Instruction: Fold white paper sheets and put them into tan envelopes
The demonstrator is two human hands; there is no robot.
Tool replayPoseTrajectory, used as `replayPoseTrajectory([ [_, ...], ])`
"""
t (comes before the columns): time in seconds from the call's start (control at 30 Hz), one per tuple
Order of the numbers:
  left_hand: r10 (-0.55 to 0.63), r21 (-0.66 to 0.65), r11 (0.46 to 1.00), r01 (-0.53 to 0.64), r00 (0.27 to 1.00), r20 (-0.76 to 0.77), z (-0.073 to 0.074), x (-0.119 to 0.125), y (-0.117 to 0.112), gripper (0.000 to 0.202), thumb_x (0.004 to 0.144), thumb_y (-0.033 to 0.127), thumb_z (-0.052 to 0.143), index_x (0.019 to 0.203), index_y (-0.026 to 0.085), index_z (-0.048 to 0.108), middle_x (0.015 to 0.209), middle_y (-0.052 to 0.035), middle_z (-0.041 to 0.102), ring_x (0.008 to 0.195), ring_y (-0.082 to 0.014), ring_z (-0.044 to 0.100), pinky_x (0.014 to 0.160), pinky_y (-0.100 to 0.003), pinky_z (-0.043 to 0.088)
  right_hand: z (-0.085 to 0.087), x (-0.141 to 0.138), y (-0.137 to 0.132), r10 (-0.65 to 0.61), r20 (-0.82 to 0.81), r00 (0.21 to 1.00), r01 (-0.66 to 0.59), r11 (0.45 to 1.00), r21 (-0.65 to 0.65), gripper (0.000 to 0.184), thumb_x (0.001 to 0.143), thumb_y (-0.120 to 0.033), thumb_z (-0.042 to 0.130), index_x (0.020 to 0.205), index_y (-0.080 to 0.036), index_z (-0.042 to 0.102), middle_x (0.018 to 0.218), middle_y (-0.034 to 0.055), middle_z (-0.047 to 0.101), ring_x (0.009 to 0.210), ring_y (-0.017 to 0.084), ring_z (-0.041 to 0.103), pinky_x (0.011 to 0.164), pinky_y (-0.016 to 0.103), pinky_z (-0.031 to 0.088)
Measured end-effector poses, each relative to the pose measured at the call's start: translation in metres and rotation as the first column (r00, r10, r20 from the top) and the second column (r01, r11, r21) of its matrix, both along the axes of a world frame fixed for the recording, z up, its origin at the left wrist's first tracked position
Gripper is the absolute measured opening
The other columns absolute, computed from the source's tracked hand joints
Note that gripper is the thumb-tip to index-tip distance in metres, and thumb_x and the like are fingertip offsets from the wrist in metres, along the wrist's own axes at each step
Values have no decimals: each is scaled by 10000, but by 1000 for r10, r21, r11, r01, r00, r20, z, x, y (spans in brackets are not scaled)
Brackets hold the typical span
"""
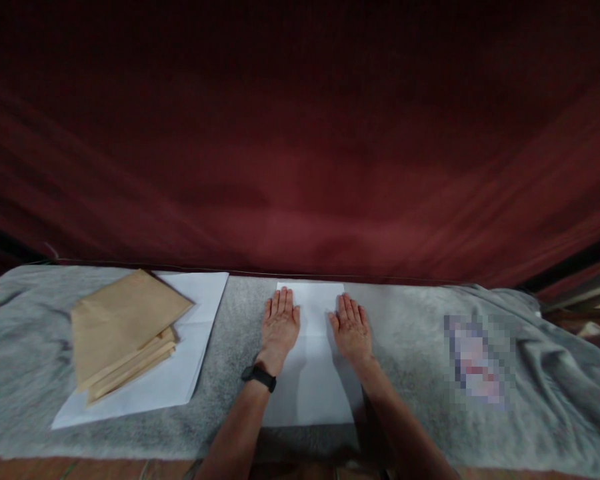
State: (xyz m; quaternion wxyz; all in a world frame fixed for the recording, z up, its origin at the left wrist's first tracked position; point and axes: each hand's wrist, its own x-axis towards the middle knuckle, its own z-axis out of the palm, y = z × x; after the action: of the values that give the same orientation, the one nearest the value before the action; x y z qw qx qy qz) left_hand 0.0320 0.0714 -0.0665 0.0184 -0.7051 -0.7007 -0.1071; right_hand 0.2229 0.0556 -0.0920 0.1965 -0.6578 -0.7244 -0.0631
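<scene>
A white sheet of paper (313,383) lies lengthwise in front of me, with a faint crease across its middle. My left hand (280,323) rests flat on its left edge, fingers stretched out and pointing away from me. On the opposite edge, my right hand (351,327) is laid flat too, its thumb turned inward onto the paper. Neither hand holds anything. A dark watch band (259,377) is on the left wrist.
Several brown paper envelopes (125,310) are stacked on larger white sheets (203,320) at the left. Grey cloth (405,400) covers the work surface. A blurred, pixelated item (477,363) lies at the right. Dark red fabric (300,167) hangs behind the far edge.
</scene>
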Motion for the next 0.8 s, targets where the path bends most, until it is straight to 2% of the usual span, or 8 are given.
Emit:
replayPoseTrajectory([
  [0.17, 14, -1, 1000, -14, 999, -37, 6, -17, -7, 571, 1032, 300, 298, 1545, 66, 384, 1598, -146, 391, 1510, -274, 334, 1251, -472, 250, -1, 11, -4, -42, 9, 999, 42, 999, 15, 599, 1066, -417, 271, 1522, -69, 441, 1529, 191, 497, 1417, 331, 461, 1164, 525, 327],
  [0.27, 42, 28, 999, -41, 998, -38, 10, -19, -15, 568, 1024, 289, 326, 1522, 31, 415, 1588, -186, 397, 1498, -310, 352, 1249, -497, 246, 2, 15, -12, -78, 0, 997, 78, 996, 30, 594, 1068, -390, 269, 1505, -30, 450, 1533, 225, 479, 1423, 344, 453, 1164, 529, 337],
  [0.37, -15, 85, 996, 17, 1000, -21, 11, -5, -32, 568, 1020, 285, 339, 1529, 41, 406, 1599, -188, 384, 1511, -314, 324, 1253, -512, 238, 9, 8, -28, 25, -33, 999, -22, 997, 71, 585, 1073, -357, 278, 1560, -40, 348, 1578, 213, 421, 1477, 314, 385, 1185, 514, 336],
  [0.47, -199, 142, 970, 199, 980, -10, 5, 16, -59, 578, 1012, 245, 332, 1575, 111, 331, 1626, -125, 367, 1532, -262, 284, 1258, -491, 252, 14, -7, -51, 242, -50, 969, -239, 969, 62, 579, 1075, -316, 296, 1609, -100, 239, 1623, 153, 368, 1524, 253, 303, 1212, 475, 333],
  [0.53, -275, 145, 950, 275, 961, -23, -1, 27, -76, 596, 996, 195, 328, 1586, 122, 299, 1628, -115, 370, 1531, -248, 288, 1254, -491, 267, 15, -14, -66, 315, -48, 948, -314, 949, 30, 564, 1074, -290, 299, 1608, -116, 251, 1621, 135, 378, 1523, 226, 308, 1219, 448, 335],
  [0.67, -306, 130, 942, 310, 951, -51, -8, 26, -95, 619, 978, 179, 357, 1587, 105, 280, 1619, -145, 380, 1529, -259, 294, 1252, -517, 259, 12, -13, -81, 316, -6, 949, -316, 949, -5, 563, 1072, -380, 351, 1577, -132, 347, 1598, 126, 421, 1491, 246, 372, 1222, 450, 323],
  [0.8, -302, 132, 943, 306, 952, -49, -5, 11, -98, 588, 1021, 298, 363, 1575, 109, 314, 1611, -152, 389, 1526, -256, 303, 1256, -509, 257, 10, 3, -82, 282, 50, 958, -281, 959, -26, 611, 1065, -436, 357, 1589, -121, 317, 1608, 143, 396, 1478, 268, 394, 1219, 463, 308],
])
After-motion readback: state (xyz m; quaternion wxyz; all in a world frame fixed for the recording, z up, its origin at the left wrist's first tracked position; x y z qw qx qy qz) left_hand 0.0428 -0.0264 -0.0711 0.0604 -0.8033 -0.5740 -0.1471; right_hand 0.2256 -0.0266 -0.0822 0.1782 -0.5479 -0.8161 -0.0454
